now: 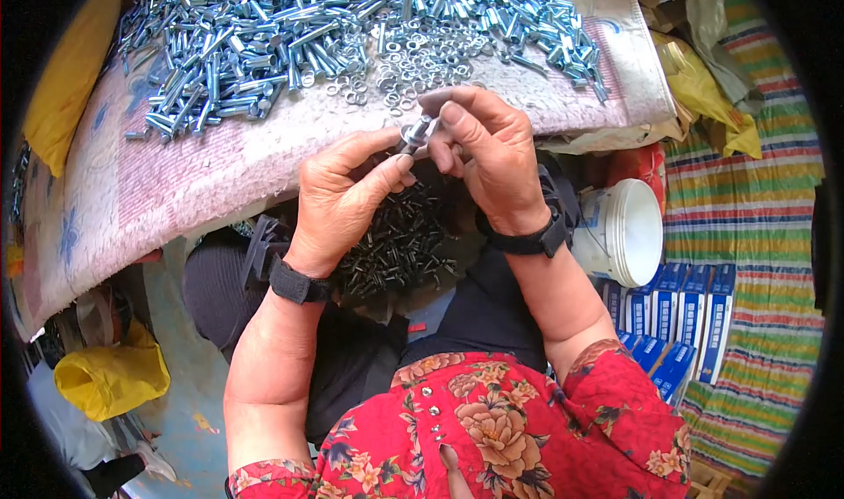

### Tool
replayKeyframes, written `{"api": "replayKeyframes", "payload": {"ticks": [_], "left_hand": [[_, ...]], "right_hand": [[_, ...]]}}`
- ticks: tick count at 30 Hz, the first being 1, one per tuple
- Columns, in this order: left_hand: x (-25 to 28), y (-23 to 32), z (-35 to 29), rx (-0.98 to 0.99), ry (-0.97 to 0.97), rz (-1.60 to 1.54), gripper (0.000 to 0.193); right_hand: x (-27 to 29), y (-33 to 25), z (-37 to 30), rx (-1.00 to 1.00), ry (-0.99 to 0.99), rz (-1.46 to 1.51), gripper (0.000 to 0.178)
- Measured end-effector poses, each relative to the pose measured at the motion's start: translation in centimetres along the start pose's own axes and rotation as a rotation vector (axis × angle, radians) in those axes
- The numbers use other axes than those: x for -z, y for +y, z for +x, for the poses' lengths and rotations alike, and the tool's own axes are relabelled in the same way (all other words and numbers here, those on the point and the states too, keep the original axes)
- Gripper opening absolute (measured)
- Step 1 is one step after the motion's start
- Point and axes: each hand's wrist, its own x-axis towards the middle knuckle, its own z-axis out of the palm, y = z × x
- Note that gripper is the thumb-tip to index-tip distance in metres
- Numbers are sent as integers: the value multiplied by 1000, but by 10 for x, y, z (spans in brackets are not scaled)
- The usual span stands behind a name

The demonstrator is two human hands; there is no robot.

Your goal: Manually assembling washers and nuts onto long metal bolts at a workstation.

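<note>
- Silvery metal on top, dark below: that's the little fastener [417,132] I've got up in front of me, just off the near edge of the bench [229,160].
- My left grip [343,187] is pinched on its dark lower end, thumb on one side, forefinger on the other. It sits at a tilt.
- My right grip [497,152] is right at the upper end, thumb and forefinger curled in close. Honestly can't tell if they're closed on it or just beside it.
- Black straps [299,281] on both my wrists, btw.
- The bench has a pinkish, worn cloth over it, with a big messy heap of shiny metal sleeves [237,50] spread along the far part.
- Loose washers [422,64] lie in a pile on the near side of that heap, just beyond my fingers.
- Down below my hands, between my knees, there's a load of dark metal pieces [400,244].
- Off to my right: a white bucket [640,233], then blue-and-white boxes [694,305] next to a stripy sheet [756,218].
- Down on my left, a crumpled yellow bag [114,380].
</note>
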Motion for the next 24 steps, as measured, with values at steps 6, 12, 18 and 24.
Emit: {"api": "replayKeyframes", "payload": {"ticks": [6,12,18,24], "left_hand": [[-7,3,2,28,-45,65,24],[-3,2,-4,149,-17,67,20],[-4,2,-2,150,-47,2,19],[-4,4,0,196,-20,-18,19]], "right_hand": [[4,-1,-9,38,-26,-286,9],[34,-3,-2,225,-204,-670,13],[118,-9,55,331,258,-1216,16],[131,13,81,463,223,-1740,20]]}}
